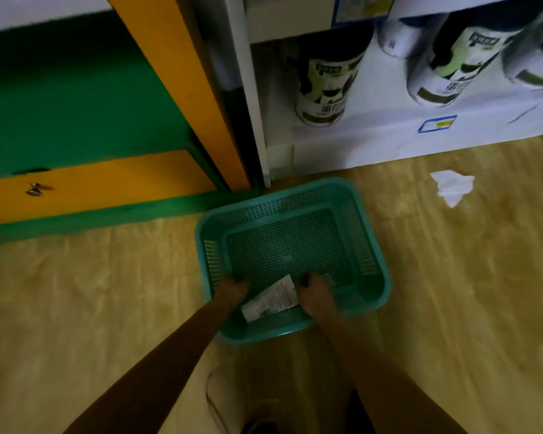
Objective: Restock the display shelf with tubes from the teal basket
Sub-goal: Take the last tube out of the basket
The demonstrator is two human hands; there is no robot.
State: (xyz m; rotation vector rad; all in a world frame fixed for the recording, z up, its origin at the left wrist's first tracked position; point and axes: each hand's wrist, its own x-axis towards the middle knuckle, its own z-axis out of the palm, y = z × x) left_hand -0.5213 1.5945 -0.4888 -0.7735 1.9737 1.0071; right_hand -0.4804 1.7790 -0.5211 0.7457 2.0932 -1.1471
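Observation:
A teal perforated basket (367, 245) sits on the wooden floor in front of a white display shelf (389, 133). Both my hands reach down into its near end. A white tube with red and dark print (271, 300) lies between them on the basket floor. My left hand (232, 291) rests at the tube's left side with fingers curled down. My right hand (315, 296) covers the tube's right end, fingers closed around it. The rest of the basket floor shows only mesh.
Several white, green and black canisters (325, 83) stand on the low white shelf with blue price tags (436, 123). A green and orange cabinet (91, 183) stands at the left. Crumpled white paper (452, 186) lies on the floor at right. My shoe (229, 402) is below the basket.

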